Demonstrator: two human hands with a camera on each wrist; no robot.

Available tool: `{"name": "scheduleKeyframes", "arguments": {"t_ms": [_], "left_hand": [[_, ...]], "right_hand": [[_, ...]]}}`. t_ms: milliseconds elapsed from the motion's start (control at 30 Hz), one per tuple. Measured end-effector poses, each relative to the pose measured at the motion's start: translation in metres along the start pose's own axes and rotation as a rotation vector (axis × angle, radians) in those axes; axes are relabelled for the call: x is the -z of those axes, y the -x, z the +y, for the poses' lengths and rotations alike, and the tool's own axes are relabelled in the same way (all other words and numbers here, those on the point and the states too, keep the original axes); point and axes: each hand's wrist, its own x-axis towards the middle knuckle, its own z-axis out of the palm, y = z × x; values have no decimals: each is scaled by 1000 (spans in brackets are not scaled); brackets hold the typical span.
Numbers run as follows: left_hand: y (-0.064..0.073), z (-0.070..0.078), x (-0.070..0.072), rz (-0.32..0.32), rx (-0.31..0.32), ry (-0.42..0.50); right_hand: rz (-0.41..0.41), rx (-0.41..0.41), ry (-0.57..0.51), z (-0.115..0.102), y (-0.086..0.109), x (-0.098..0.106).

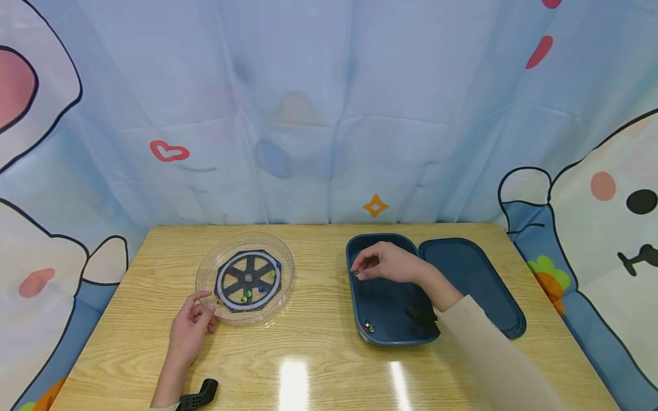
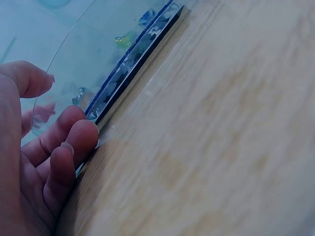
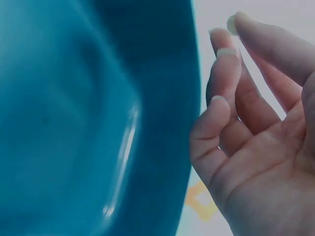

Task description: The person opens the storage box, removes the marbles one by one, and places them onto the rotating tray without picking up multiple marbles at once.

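Observation:
My left hand [image 1: 191, 328] pinches the near-left rim of a clear round dish [image 1: 287, 251], and the left wrist view shows the fingers [image 2: 81, 137] at the dish's wall. Inside lies a dark spoked wheel pattern with a pale ring, and several glass marbles [image 1: 247, 297] are scattered over it. Above the left side of a dark blue bin [image 1: 390, 299], my right hand [image 1: 385, 262] pinches a small dark marble [image 1: 357, 273] between thumb and fingertips. That marble does not show in the right wrist view. A few marbles [image 1: 368, 326] sit in the bin's near-left corner.
A dark blue lid [image 1: 478, 285] lies flat on the wooden table [image 1: 319, 285], right of the bin. A black strap piece [image 1: 197, 395] is on the left wrist. A printed curtain [image 1: 319, 114] hangs behind the table's far edge.

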Motion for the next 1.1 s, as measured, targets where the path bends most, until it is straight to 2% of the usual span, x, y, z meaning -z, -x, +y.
{"name": "scheduleKeyframes", "arguments": {"t_ms": [167, 367, 600, 767, 1100], "left_hand": [[0, 0, 0, -1, 6, 5], [0, -2, 1, -3, 33, -10], [1, -1, 0, -7, 32, -2], [1, 0, 0, -2, 23, -11], [-3, -2, 0, -5, 58, -24]], "right_hand": [[66, 10, 8, -14, -11, -5], [98, 36, 7, -34, -31, -17], [97, 82, 60, -49, -58, -38], [77, 84, 44, -59, -76, -52], [94, 94, 61, -68, -110, -79]]}}
